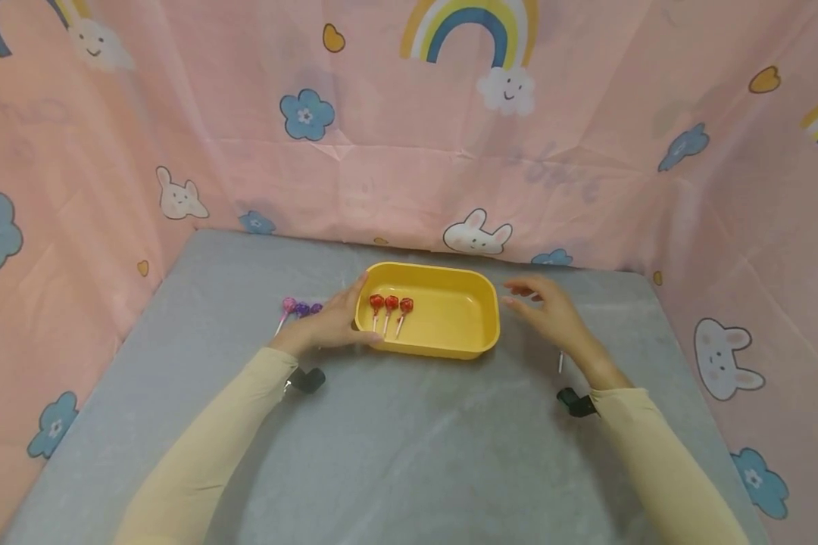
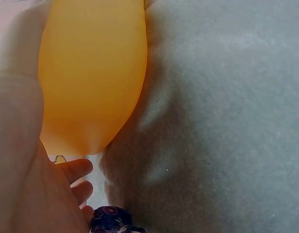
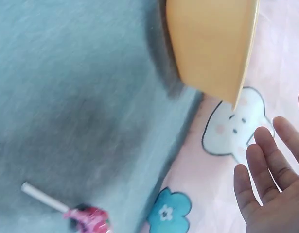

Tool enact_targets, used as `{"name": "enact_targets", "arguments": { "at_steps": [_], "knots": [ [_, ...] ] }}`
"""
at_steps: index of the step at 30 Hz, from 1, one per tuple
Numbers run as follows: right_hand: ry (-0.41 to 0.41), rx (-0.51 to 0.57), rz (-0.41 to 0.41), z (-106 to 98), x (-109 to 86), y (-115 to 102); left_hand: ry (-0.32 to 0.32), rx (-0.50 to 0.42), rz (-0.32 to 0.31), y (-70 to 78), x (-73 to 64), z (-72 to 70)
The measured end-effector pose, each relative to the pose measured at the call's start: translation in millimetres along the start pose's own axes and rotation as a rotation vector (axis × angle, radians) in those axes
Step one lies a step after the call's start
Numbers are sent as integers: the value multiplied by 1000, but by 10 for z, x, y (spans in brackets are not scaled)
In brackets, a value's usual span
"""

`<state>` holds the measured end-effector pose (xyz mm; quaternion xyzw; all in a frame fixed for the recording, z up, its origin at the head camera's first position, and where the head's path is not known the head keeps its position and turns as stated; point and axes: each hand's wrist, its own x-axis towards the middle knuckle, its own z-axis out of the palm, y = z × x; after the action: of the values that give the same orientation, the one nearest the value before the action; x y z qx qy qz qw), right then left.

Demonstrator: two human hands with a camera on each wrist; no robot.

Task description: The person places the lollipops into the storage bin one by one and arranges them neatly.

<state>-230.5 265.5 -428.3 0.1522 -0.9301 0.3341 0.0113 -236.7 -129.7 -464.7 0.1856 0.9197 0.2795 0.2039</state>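
Note:
A yellow plastic box (image 1: 450,322) with rounded corners sits toward the back of the grey table. Inside, at its left end, three red-wrapped lollipops (image 1: 391,302) lie in a row, sticks toward the front. My left hand (image 1: 332,319) holds the box's left end, thumb along the front side and fingers round toward the back. In the left wrist view a dark-wrapped lollipop (image 2: 110,219) lies by those fingers. My right hand (image 1: 548,312) hovers just off the box's right end, fingers spread and holding nothing. Below it a pink-red lollipop (image 3: 91,219) lies on the table.
Left of the box, partly behind my left hand, lie a pink lollipop (image 1: 288,304) and purple lollipops (image 1: 303,309). A pink printed cloth (image 1: 382,174) walls off the back and both sides of the grey tabletop (image 1: 436,446).

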Motion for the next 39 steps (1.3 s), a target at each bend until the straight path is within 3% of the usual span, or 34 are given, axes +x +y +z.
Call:
{"name": "enact_targets", "arguments": {
  "at_steps": [16,25,39],
  "knots": [
    [75,6,30,-127,-199,262,3,1,-1,-6,7,-1],
    [66,-8,100,-201,-311,363,3,3,-1,-5,16,5],
    [122,3,130,-261,-462,692,6,0,4,-3,0,9]
  ]
}}
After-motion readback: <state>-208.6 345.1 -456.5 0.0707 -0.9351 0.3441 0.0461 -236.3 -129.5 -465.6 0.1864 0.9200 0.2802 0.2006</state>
